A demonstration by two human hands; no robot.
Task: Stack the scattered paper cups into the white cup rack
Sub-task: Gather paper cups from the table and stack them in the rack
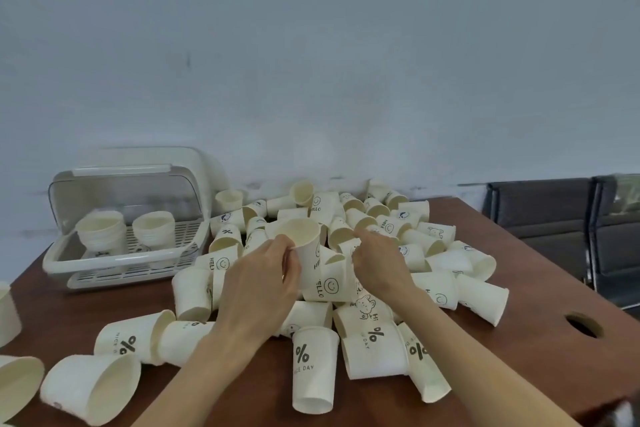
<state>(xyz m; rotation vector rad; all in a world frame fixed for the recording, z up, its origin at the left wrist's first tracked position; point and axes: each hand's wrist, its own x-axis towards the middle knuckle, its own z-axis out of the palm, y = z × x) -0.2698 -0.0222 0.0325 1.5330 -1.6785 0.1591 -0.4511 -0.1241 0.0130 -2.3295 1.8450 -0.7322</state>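
At the centre of the frame, the left hand (263,274) is clamped on an upright paper cup (304,243), thumb and fingers pinching its wall just under the rim, mouth facing up. Just right of it, the right hand (375,260) reaches into the pile of scattered cups (398,253), fingers pointing toward the far side; whether they are closed on a cup I cannot tell. The pile covers the middle of the brown table (540,288), cups lying on their sides or upside down, some printed "HELLO" or "NICE DAY". At the left of the frame, the white cup rack (104,260) stands on the table with its clear lid (114,191) raised, two stacks of cups (102,232) standing inside on the slatted tray. At the right edge, dark chairs (554,215) stand beside the table.
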